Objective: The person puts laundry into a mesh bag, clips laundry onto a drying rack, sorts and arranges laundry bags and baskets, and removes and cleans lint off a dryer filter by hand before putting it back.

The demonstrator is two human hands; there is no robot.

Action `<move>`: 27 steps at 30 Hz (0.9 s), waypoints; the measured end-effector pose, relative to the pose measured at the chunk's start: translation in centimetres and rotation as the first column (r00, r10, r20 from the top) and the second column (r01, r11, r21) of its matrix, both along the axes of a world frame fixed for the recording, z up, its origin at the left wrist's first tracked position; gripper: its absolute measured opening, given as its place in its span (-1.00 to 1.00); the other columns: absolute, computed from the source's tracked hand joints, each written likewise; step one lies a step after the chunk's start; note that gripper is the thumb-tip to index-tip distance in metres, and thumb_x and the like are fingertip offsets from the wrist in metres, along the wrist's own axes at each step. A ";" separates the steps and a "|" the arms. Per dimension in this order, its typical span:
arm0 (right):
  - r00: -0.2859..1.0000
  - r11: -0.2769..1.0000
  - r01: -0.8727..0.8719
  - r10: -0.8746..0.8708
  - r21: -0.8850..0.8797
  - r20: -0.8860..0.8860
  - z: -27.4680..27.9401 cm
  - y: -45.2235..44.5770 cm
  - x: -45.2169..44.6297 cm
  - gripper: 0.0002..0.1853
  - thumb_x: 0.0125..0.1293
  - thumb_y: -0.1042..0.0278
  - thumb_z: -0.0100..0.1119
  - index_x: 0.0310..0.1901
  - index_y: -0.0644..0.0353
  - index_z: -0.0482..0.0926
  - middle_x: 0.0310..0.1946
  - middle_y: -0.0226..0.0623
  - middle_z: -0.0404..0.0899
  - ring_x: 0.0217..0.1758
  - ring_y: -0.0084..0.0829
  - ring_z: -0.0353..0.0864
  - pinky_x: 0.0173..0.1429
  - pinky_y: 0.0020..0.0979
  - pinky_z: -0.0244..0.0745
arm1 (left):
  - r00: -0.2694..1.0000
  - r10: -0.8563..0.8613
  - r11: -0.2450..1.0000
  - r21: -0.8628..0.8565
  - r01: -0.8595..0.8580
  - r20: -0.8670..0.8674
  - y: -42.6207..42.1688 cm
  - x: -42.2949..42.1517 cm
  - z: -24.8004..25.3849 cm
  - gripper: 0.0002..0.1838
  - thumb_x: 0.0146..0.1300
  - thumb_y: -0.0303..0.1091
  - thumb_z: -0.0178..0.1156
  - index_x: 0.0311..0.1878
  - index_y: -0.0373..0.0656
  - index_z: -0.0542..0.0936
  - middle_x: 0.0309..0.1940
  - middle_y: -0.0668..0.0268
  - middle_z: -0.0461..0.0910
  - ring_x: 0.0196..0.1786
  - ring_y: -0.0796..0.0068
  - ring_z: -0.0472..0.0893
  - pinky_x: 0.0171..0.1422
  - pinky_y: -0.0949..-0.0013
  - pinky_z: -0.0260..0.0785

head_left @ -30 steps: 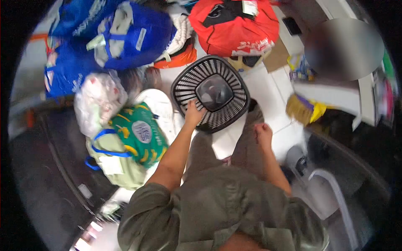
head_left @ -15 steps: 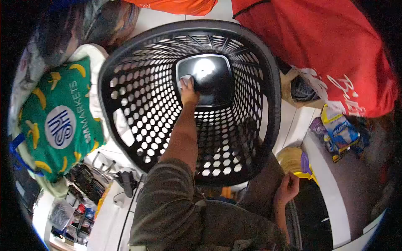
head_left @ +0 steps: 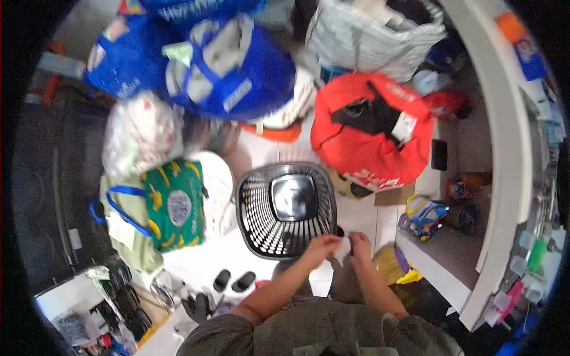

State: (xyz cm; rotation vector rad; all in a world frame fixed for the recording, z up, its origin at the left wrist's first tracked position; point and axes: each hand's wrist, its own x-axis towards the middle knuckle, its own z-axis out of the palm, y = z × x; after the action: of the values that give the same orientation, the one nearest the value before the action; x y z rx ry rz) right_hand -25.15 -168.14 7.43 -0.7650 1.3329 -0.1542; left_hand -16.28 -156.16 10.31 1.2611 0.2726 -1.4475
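The black laundry basket (head_left: pixel 259 218) stands upright in front of me, its perforated walls and shiny solid bottom seen from above. Just outside its near right rim my two hands are close together. My left hand (head_left: pixel 321 249) is closed on a small, crumpled white tissue (head_left: pixel 345 244), which shows between both hands. My right hand (head_left: pixel 360 245) has its fingers bent inward right beside the tissue. What is in those fingers, if anything, is too blurred to make out.
A green banana-print bag (head_left: pixel 176 204) lies left of the basket, and a red bag (head_left: pixel 380 151) stands at its back right. Farther back are a blue bag (head_left: pixel 261 77) and a white woven bag (head_left: pixel 350 47). Black slippers (head_left: pixel 243 281) lie at the near left.
My left hand has come up out of the basket with the tissue and met my right hand by the rim. My view has risen and widened, showing more bags.
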 end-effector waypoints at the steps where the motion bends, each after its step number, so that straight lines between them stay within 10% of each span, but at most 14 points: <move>1: 0.991 0.996 0.020 -0.032 0.091 0.131 1.8 0.0 2.1 -0.95 0.07 0.46 0.06 -0.41 0.19 0.50 -0.61 -0.35 0.42 -0.57 -0.49 0.42 -0.49 -0.50 0.33 | 0.988 0.044 0.992 -0.125 -0.026 0.150 -1.5 0.4 3.7 -0.82 0.05 -0.42 0.19 -0.25 -0.24 0.54 -0.44 0.40 0.53 -0.37 0.67 0.47 -0.28 0.55 0.32; 6: 0.821 0.830 -0.138 -0.210 0.541 0.531 8.9 -6.3 11.3 -0.97 0.08 0.47 0.02 -0.41 0.18 0.44 -0.49 -0.35 0.48 -0.39 -0.43 0.50 -0.29 -0.43 0.41 | 0.592 0.109 0.994 -0.091 -0.061 0.799 -8.5 6.3 8.7 -0.94 0.05 -0.46 0.16 -0.38 -0.20 0.54 -0.54 0.40 0.50 -0.52 0.61 0.46 -0.45 0.51 0.31; 9: 0.800 0.960 0.023 -0.185 0.279 0.571 12.7 -9.6 16.3 -0.97 0.13 0.45 -0.05 -0.41 0.16 0.41 -0.46 -0.34 0.45 -0.38 -0.45 0.46 -0.24 -0.45 0.40 | -0.062 -0.118 0.991 0.114 -0.067 0.991 -14.4 11.6 12.2 -0.88 -0.19 -0.53 0.20 -0.48 -0.14 0.56 -0.46 0.21 0.51 -0.30 0.17 0.49 -0.25 0.29 0.32; 12: 0.822 0.975 0.157 -0.216 0.156 0.526 17.0 -15.8 21.5 -0.91 0.18 0.41 -0.09 -0.45 0.15 0.37 -0.55 -0.38 0.39 -0.51 -0.45 0.41 -0.38 -0.45 0.40 | -0.172 -0.127 0.984 0.101 -0.149 0.977 -21.3 15.8 15.8 -0.84 -0.26 -0.51 0.25 -0.49 -0.16 0.56 -0.25 0.17 0.49 -0.11 0.13 0.42 -0.10 0.24 0.28; 14: 0.868 0.987 0.090 -0.142 0.131 0.476 18.6 -21.5 23.8 -0.91 0.20 0.41 -0.07 -0.44 0.14 0.30 -0.65 -0.45 0.31 -0.71 -0.57 0.26 -0.67 -0.51 0.20 | -0.161 -0.147 0.988 0.137 -0.077 0.976 -24.1 17.9 18.3 -0.68 -0.26 -0.46 0.31 -0.31 -0.15 0.55 0.03 0.11 0.33 0.05 0.10 0.34 0.03 0.24 0.24; 16: 0.747 0.986 0.155 -0.153 0.055 0.647 20.6 -27.9 25.9 -0.87 0.22 0.39 -0.09 -0.47 0.11 0.28 -0.71 -0.51 0.26 -0.79 -0.61 0.17 -0.76 -0.51 0.05 | 0.167 0.106 0.994 -0.099 -0.048 0.980 -25.8 18.9 21.2 -0.54 -0.17 -0.39 0.31 -0.11 -0.15 0.46 0.15 0.04 0.18 0.16 0.07 0.24 0.23 0.19 0.09; 18: 0.758 0.948 0.125 0.100 -0.294 0.644 25.4 -32.6 27.8 -0.80 0.23 0.30 -0.09 -0.53 0.11 0.27 -0.68 -0.49 0.24 -0.69 -0.71 0.19 -0.67 -0.62 0.11 | 0.169 0.039 0.999 -0.037 -0.010 0.985 -24.5 20.2 21.4 -0.49 -0.11 -0.34 0.30 -0.03 -0.19 0.41 0.21 0.02 0.10 0.25 0.09 0.16 0.27 0.19 0.03; 20: 0.722 0.512 0.242 0.472 -0.824 0.506 28.6 -36.2 29.7 -0.81 0.25 0.31 -0.12 -0.49 0.16 0.31 -0.67 -0.42 0.27 -0.63 -0.62 0.25 -0.57 -0.54 0.21 | 0.010 -0.201 0.976 0.201 -0.082 0.980 -21.4 21.2 19.8 -0.56 -0.13 -0.38 0.27 -0.09 -0.21 0.44 0.20 -0.04 0.12 0.23 0.04 0.19 0.23 0.18 0.09; 22: 0.731 -0.212 0.630 0.486 -0.747 0.479 35.0 -39.9 33.3 -0.83 0.15 0.51 -0.06 -0.59 0.23 0.32 -0.68 -0.29 0.29 -0.65 -0.34 0.28 -0.53 -0.34 0.21 | 0.027 -0.360 0.913 0.358 -0.195 0.933 -17.2 20.8 17.8 -0.56 -0.14 -0.41 0.26 -0.10 -0.23 0.44 0.17 -0.09 0.14 0.19 -0.05 0.22 0.22 0.18 0.11; 24: 0.927 -0.532 0.375 0.232 -0.759 0.295 37.3 -45.7 39.2 -0.89 0.12 0.46 -0.01 -0.50 0.27 0.37 -0.52 -0.10 0.39 -0.44 -0.09 0.38 -0.35 -0.19 0.27 | 0.029 -0.498 0.835 0.488 -0.255 0.867 -12.3 19.9 16.0 -0.57 -0.14 -0.40 0.27 -0.12 -0.23 0.44 0.17 -0.10 0.13 0.16 -0.08 0.24 0.22 0.19 0.13; 27: 0.981 -0.301 -0.071 0.151 -0.951 -0.121 32.9 -57.3 49.2 -0.74 0.16 0.20 0.00 -0.22 0.20 0.43 -0.25 -0.01 0.42 -0.12 -0.03 0.38 -0.10 -0.15 0.27 | 0.216 -0.561 0.727 0.601 -0.332 0.799 -5.4 17.0 14.6 -0.55 -0.13 -0.31 0.27 -0.12 -0.24 0.45 0.08 -0.18 0.23 0.13 -0.12 0.25 0.20 0.16 0.15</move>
State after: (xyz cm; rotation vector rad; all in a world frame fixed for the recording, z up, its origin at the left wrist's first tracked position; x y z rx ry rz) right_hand 24.07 -225.46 40.33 -2.3686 0.7100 -1.3229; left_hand 0.72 -161.57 24.94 2.6732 -0.2589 -0.2713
